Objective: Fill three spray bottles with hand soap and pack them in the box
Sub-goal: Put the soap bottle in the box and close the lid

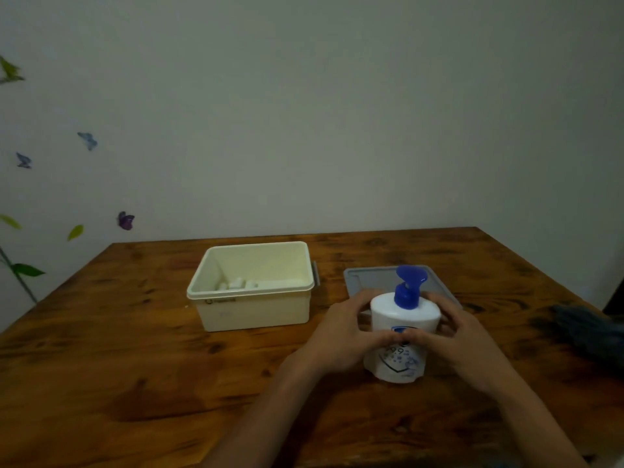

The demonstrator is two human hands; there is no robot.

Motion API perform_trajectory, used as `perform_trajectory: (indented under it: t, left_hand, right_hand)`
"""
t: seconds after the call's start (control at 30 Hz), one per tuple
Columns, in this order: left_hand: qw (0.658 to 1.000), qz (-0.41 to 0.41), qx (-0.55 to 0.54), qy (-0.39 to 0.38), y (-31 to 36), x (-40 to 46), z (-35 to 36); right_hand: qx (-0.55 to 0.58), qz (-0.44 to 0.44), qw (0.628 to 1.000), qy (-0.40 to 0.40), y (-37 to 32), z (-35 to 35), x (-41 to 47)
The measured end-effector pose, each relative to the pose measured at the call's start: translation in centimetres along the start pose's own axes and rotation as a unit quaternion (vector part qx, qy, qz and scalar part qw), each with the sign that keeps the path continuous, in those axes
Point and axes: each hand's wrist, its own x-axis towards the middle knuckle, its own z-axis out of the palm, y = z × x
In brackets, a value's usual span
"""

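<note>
Hands come first, nearest the camera: the left hand [347,336] and the right hand [462,336] wrap the white hand soap bottle [403,336] from either side, fingers curled round its body and thumbs close together across the label. The two-sided hold looks meant to steady the upright bottle on the wooden table [135,383], perhaps to brace it while the blue pump [407,288] is worked or unscrewed; which of the two, I cannot tell.

Just behind the bottle lies the grey lid [361,278], flat on the table, set aside so the box stays open for packing. To the left of it stands the cream box [253,309], open-topped, with small white pieces [238,284] lying at its bottom; these may be the spray bottles, but they are too small to make out. A dark cloth-like thing [580,329] rests at the table's right edge. Filling seems not yet begun.
</note>
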Motion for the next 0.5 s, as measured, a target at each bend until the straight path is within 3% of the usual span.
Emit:
perform_trajectory:
  t: [0.17,0.5]
  left_hand:
    - [1.0,0.011,-0.003,0.02,0.9,-0.1,-1.8]
    - [0.986,0.037,0.043,0.157,1.6,-1.8,-9.9]
  right_hand:
    - [0.0,-0.031,0.999,-0.007,-1.5,0.1,0.8]
    - [0.012,-0.123,0.989,-0.079,-7.6,5.0,6.1]
